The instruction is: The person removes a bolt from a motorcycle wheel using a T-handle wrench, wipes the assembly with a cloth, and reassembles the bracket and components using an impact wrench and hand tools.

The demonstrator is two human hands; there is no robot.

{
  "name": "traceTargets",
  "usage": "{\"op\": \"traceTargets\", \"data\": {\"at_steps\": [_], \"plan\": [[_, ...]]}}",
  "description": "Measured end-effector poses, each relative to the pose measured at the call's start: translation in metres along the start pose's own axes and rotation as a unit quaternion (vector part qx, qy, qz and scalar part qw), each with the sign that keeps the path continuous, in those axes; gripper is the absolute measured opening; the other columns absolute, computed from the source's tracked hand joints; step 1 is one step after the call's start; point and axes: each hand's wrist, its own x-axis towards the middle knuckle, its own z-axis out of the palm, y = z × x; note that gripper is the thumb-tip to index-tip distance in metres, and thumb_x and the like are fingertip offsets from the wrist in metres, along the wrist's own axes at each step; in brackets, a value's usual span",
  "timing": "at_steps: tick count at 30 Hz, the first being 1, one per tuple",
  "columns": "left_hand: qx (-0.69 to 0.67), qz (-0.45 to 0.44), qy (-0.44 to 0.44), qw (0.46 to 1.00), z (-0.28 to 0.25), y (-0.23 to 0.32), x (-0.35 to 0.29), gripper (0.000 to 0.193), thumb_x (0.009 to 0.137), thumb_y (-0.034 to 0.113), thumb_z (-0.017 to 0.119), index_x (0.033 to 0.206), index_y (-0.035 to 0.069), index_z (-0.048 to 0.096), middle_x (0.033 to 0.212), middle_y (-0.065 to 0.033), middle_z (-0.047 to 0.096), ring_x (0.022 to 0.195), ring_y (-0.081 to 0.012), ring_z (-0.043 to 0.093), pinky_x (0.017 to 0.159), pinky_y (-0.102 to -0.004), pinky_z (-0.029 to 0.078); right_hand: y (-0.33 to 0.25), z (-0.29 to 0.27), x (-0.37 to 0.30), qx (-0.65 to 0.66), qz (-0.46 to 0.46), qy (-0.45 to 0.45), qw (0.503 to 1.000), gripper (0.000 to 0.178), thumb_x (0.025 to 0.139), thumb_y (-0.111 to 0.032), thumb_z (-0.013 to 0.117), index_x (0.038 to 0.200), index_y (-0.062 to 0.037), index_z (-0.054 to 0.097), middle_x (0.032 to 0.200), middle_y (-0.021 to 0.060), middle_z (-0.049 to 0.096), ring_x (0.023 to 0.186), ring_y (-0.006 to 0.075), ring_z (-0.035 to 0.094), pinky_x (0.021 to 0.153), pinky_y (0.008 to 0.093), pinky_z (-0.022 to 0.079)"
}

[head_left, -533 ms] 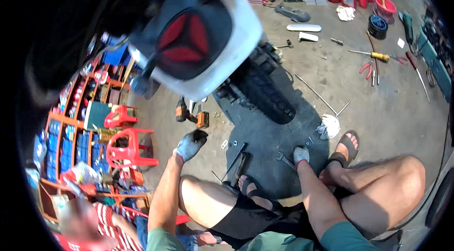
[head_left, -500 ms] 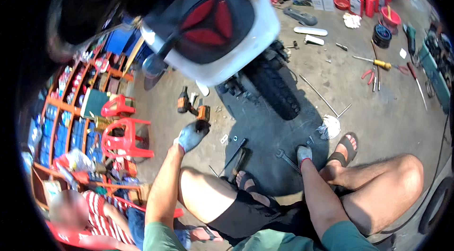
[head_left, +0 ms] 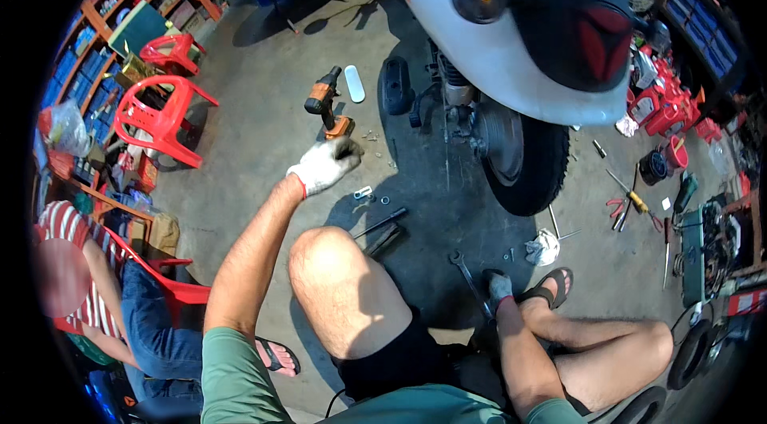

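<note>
My left hand (head_left: 326,166), in a white glove with dark fingers, is just in front of the battery base of an orange-and-black cordless drill (head_left: 339,127). The drill is on the floor with its chuck pointing up and right. The fingers look bent but are blurred, and whether they touch the base is unclear. My right hand (head_left: 499,286), in a grey-white glove, is low between my legs, right of a wrench (head_left: 469,276) lying on the floor. Its dark fingertips point away from me, and their grip is not visible.
A white scooter (head_left: 511,64) with a black rear wheel (head_left: 531,172) stands ahead. Small bolts (head_left: 371,136), a socket (head_left: 363,193), a crumpled rag (head_left: 543,248) and a screwdriver (head_left: 637,200) lie around. Red chairs (head_left: 160,116) and a seated person (head_left: 88,264) are left.
The view has turned to the right-hand side of the person beside me, so the scooter appears farther right. The drill and wrench keep their floor places; my left hand stays near the drill base.
</note>
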Motion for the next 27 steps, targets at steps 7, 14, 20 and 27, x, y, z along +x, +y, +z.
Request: {"op": "traceTargets", "data": {"at_steps": [7, 14, 20, 27], "plan": [[-0.013, -0.114, -0.107, 0.988, 0.136, -0.106, 0.027, 0.031, 0.089, 0.03, 0.048, 0.111, 0.013, 0.063, 0.108, -0.0193, 0.065, 0.102, -0.037, 0.061, 0.087, -0.0449, 0.048, 0.016, -0.021, 0.023, -0.292, -0.061, -0.003, 0.954, 0.032, 0.085, -0.023, 0.054, 0.106, -0.0017, 0.064, 0.107, 0.0203, 0.066, 0.099, 0.0366, 0.062, 0.085, 0.0399, 0.05], [-0.112, -0.105, -0.064, 0.986, 0.233, -0.14, 0.051, 0.037, 0.088, 0.028, 0.055, 0.119, 0.008, 0.06, 0.116, -0.0199, 0.063, 0.108, -0.0359, 0.06, 0.091, -0.0424, 0.048, -0.051, -0.001, -0.006, -0.507, -0.019, 0.05, 0.86, 0.034, 0.079, -0.024, 0.054, 0.099, 0.0001, 0.065, 0.104, 0.0267, 0.064, 0.101, 0.0426, 0.06, 0.088, 0.0459, 0.049], [-0.208, -0.081, -0.023, 0.974, 0.267, -0.125, 0.081, 0.036, 0.088, 0.023, 0.057, 0.119, 0.006, 0.06, 0.118, -0.0199, 0.062, 0.113, -0.0346, 0.057, 0.096, -0.0406, 0.046, 0.006, -0.056, 0.052, -0.603, -0.068, 0.03, 0.794, 0.031, 0.078, -0.023, 0.057, 0.096, -0.0003, 0.066, 0.1, 0.0257, 0.065, 0.099, 0.0413, 0.062, 0.087, 0.0455, 0.049], [-0.17, -0.196, 0.125, 0.958, 0.275, -0.151, 0.043, 0.027, 0.085, 0.027, 0.061, 0.097, 0.004, 0.065, 0.098, -0.0202, 0.066, 0.096, -0.0393, 0.062, 0.085, -0.0444, 0.048, -0.007, -0.032, 0.028, -0.51, -0.036, 0.041, 0.859, 0.021, 0.082, -0.017, 0.061, 0.096, -0.0027, 0.067, 0.095, 0.017, 0.07, 0.093, 0.0335, 0.066, 0.083, 0.0405, 0.05]]}}
